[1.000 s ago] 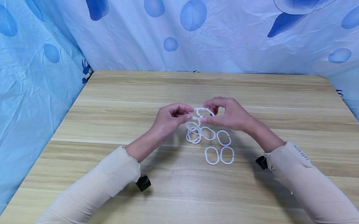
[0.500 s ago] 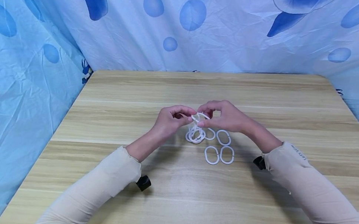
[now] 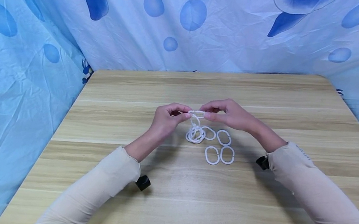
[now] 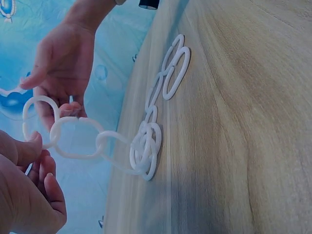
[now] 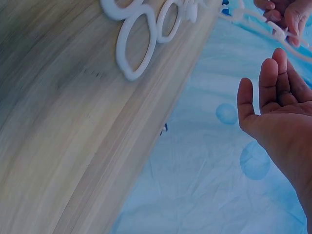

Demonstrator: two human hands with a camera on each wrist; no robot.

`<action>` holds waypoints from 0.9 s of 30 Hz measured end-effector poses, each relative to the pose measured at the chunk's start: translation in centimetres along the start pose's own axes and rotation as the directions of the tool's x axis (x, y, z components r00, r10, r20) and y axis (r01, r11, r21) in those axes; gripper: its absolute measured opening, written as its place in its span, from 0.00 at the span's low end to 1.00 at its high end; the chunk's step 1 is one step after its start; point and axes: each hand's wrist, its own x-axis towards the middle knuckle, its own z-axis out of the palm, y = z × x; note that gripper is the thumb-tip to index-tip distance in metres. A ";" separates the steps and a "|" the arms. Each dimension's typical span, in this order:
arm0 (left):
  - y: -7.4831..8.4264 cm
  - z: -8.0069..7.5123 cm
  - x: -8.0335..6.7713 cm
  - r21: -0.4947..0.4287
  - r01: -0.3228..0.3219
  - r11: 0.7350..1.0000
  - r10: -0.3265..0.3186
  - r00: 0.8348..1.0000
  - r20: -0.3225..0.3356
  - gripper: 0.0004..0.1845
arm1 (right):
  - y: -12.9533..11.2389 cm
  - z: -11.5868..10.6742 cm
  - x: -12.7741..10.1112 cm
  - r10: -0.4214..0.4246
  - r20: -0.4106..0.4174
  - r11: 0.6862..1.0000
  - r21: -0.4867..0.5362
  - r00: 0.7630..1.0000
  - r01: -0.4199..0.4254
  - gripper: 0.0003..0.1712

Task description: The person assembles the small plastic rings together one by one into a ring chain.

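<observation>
Both hands, the left hand (image 3: pixel 166 119) and right hand (image 3: pixel 229 115), pinch the top link of a white ring chain (image 3: pixel 195 126) between them, its lower links heaped on the wooden surface (image 3: pixel 169 193) beside four loose rings (image 3: pixel 220 147).

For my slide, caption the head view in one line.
Both hands, left hand and right hand, pinch a white ring chain above a wooden table.
</observation>
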 end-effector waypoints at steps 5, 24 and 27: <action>-0.1 -0.1 0.1 -0.042 0.020 0.999 -0.020 1.000 -0.013 0.09 | -0.3 -0.7 -0.9 0.033 -0.034 0.998 -0.052 0.999 -0.034 0.15; 0.2 -0.4 0.0 -0.085 0.086 0.993 -0.087 0.996 -0.009 0.11 | 3.4 -1.0 -2.5 0.055 0.022 0.949 -0.312 0.998 -0.046 0.23; 0.3 -0.4 0.0 -0.084 0.098 0.992 -0.099 0.995 -0.003 0.11 | 3.6 -0.9 -2.8 0.028 0.048 0.921 -0.389 0.998 -0.007 0.24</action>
